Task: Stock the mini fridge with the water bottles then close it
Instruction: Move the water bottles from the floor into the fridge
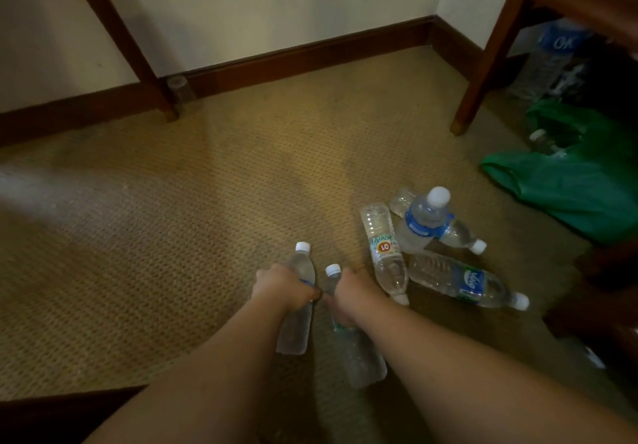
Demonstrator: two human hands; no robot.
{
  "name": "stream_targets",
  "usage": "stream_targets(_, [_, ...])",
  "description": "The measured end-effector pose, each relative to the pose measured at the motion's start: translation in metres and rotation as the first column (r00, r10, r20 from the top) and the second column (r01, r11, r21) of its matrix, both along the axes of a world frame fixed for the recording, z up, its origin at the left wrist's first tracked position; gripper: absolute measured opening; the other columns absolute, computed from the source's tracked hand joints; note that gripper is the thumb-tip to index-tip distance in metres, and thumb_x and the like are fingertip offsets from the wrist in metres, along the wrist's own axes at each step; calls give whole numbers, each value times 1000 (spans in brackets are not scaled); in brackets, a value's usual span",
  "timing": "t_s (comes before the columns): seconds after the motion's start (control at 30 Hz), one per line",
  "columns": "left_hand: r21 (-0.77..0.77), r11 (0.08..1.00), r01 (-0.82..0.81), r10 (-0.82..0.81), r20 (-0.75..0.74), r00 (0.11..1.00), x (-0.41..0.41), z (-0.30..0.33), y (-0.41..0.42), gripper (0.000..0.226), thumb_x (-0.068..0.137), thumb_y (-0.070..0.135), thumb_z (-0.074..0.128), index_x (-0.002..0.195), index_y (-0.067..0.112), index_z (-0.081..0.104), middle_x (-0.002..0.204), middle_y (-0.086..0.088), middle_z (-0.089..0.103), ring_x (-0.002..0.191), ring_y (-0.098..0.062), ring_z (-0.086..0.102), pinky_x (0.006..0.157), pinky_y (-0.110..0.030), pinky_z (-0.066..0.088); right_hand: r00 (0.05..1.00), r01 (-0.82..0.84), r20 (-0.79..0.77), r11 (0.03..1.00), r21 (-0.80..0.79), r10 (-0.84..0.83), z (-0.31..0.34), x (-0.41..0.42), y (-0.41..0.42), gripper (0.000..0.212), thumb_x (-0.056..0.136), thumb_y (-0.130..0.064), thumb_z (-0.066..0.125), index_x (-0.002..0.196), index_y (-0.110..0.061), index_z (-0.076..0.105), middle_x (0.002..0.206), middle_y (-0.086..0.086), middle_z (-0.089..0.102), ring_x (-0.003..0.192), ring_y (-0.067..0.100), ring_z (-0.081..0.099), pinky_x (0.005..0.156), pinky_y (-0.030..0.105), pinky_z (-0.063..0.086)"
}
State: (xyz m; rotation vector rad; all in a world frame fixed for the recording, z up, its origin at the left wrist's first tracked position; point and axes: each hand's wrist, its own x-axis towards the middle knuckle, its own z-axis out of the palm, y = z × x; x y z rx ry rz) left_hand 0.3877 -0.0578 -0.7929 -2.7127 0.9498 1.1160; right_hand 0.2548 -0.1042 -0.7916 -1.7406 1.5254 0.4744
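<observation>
My left hand (281,286) grips a clear water bottle with a white cap (297,326) round its middle. Beside it, my right hand (352,297) grips a second clear bottle (360,357), also white-capped. Both bottles are held above the carpet with their caps pointing away from me. Several more water bottles lie on the carpet to the right: one with an orange "10" label (383,247), one with a blue band (428,222) resting across another, and one with a blue and green label (462,281). The mini fridge is not in view.
Beige carpet (172,236) runs to a dark skirting board. A wooden table leg (117,36) stands at the back left, another leg (483,60) at the right. A green plastic bag (573,181) with a bottle in it lies at the right, a large bottle (549,60) behind it.
</observation>
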Motion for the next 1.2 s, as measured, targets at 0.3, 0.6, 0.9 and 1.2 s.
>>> stream_targets(0.3, [-427,902,64,-85,-31,996,-40,49,-11,60,56,53,89,100,27,58,91,8,64,85,-18,63,65,-29,44,974,150,182,985,-82,-133,57,-64,9,73,87,-50,71,148,-24,40,148,10,49,132,32,54,104,42,49])
stream_targets(0.6, [-615,644,454,-618,-70,783,-109,173,-73,60,46,58,92,96,36,68,88,17,75,79,5,70,67,-20,51,847,318,506,919,-233,-165,207,-211,10,57,87,-46,76,137,-39,48,131,-9,51,122,14,56,103,43,53])
stream_targets(0.9, [-613,288,736,-957,-201,207,-258,241,-101,64,54,47,102,108,36,69,103,15,78,94,-6,76,79,-34,63,661,749,585,465,-473,-470,257,-360,76,46,79,-64,75,113,-55,46,114,-22,58,103,2,61,86,35,59])
stream_targets(1.2, [-842,58,536,-997,-20,76,-371,240,-92,78,47,73,93,114,62,55,108,38,68,95,14,67,68,-14,58,322,790,719,-244,-562,-616,230,-457,97,44,79,-47,83,115,-47,58,112,-17,59,97,3,63,85,35,57])
